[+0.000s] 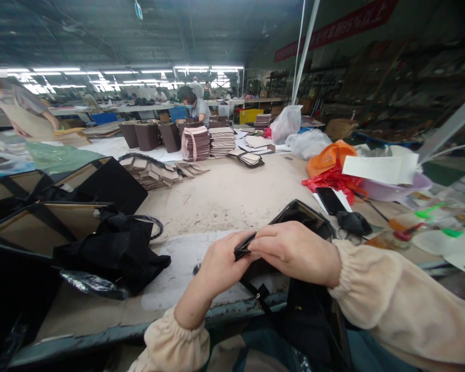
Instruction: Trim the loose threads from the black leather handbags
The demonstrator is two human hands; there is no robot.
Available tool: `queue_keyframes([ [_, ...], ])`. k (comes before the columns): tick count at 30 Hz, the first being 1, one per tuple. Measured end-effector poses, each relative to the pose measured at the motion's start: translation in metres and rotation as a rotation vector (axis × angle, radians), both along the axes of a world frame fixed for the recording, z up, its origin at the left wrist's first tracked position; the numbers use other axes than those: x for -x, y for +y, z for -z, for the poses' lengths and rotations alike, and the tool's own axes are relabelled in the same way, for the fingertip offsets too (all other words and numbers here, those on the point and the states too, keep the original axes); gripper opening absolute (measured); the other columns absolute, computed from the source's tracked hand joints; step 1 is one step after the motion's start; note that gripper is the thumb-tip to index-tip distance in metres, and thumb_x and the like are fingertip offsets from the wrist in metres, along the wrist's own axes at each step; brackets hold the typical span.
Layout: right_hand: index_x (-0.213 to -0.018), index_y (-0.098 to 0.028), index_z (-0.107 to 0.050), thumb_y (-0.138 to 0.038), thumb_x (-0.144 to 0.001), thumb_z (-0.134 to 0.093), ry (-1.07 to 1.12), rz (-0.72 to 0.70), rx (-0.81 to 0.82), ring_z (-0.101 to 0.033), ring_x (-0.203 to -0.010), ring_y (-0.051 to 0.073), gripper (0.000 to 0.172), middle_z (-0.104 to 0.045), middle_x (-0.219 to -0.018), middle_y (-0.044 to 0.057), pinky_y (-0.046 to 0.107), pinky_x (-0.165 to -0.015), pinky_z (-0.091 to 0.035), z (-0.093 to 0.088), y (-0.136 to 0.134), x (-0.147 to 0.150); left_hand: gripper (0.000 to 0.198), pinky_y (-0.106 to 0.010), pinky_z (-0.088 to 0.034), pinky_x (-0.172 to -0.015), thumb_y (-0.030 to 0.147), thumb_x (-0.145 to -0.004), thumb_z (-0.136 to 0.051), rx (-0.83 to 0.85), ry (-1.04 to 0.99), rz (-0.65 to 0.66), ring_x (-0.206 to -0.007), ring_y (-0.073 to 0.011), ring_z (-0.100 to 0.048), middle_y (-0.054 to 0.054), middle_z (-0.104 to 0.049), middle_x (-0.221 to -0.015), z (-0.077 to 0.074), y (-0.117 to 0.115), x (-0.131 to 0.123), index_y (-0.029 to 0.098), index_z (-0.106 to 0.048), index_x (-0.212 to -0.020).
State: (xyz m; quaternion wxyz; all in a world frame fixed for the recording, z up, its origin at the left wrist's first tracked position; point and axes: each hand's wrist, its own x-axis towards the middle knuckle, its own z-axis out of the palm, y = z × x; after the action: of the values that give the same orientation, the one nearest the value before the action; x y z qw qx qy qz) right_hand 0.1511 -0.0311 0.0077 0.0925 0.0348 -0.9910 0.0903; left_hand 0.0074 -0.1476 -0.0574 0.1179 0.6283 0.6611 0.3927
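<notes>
My left hand [223, 263] and my right hand [294, 250] meet in front of me, both closed on a small black piece [244, 247] with a folded edge. The fingers of my right hand press on its right end, while my left hand grips its lower left side. Beneath and behind my hands is a black bag [310, 315], its open top toward the table and its lower part near my lap. A black strap with a metal buckle [260, 294] hangs below my hands. My right palm and part of the bag are hidden.
Black bags [124, 181] and black cloth [116, 253] lie at the left. Brown stacked pieces [196, 143] stand farther back. At the right are a phone [329, 200], an orange bag [329, 157] and bottles [387, 238]. Other people work behind the table [225, 191].
</notes>
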Motion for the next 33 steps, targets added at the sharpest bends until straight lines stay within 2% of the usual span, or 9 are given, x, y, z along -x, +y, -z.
queue_keyframes([
  [4,-0.089,-0.019,-0.068,-0.021,-0.089,-0.045,0.009,0.092,0.027,-0.060,-0.079,0.014,0.023,-0.065,-0.086,0.003,0.024,-0.072,-0.043,0.004,-0.001,0.003,0.038,-0.031,-0.044,-0.098,0.028,-0.078,-0.064,-0.099,-0.046,0.005,-0.110,-0.0190,-0.056,-0.005,-0.062,-0.118,0.002,-0.004,0.000,0.021,-0.060,-0.115],
  [10,-0.084,-0.020,-0.068,-0.021,-0.086,-0.048,0.017,0.185,0.073,-0.060,-0.077,0.014,0.020,-0.067,-0.080,0.002,0.023,-0.073,-0.042,0.007,-0.003,0.008,0.025,-0.030,-0.048,-0.094,0.023,-0.081,-0.060,-0.181,-0.092,-0.052,-0.103,-0.0166,-0.061,-0.005,-0.066,-0.111,0.004,-0.011,0.001,0.019,-0.067,-0.104],
  [21,-0.073,-0.021,-0.067,-0.024,-0.085,-0.047,0.022,0.325,-0.009,-0.061,-0.069,0.014,0.024,-0.068,-0.073,0.001,0.025,-0.066,-0.038,0.004,-0.010,0.009,0.020,-0.034,-0.051,-0.093,0.017,-0.081,-0.059,-0.320,-0.033,-0.127,-0.095,-0.0174,-0.065,-0.005,-0.070,-0.101,0.008,-0.009,-0.005,0.018,-0.069,-0.098],
  [28,-0.071,-0.022,-0.068,-0.027,-0.086,-0.046,-0.027,0.416,-0.043,-0.062,-0.067,0.017,0.027,-0.069,-0.070,0.003,0.027,-0.062,-0.037,-0.002,-0.016,0.007,0.019,-0.035,-0.052,-0.091,0.017,-0.082,-0.058,-0.326,-0.025,-0.148,-0.096,-0.0179,-0.065,-0.005,-0.070,-0.102,0.007,-0.009,-0.010,0.019,-0.069,-0.097],
  [33,-0.068,-0.019,-0.066,-0.036,-0.087,-0.045,-0.020,0.496,-0.101,-0.062,-0.065,0.019,0.033,-0.068,-0.068,0.006,0.028,-0.058,-0.036,-0.001,-0.016,0.007,0.018,-0.033,-0.052,-0.090,0.016,-0.082,-0.058,-0.323,-0.025,-0.153,-0.096,-0.0173,-0.065,-0.005,-0.070,-0.102,0.007,-0.009,-0.011,0.019,-0.069,-0.095],
])
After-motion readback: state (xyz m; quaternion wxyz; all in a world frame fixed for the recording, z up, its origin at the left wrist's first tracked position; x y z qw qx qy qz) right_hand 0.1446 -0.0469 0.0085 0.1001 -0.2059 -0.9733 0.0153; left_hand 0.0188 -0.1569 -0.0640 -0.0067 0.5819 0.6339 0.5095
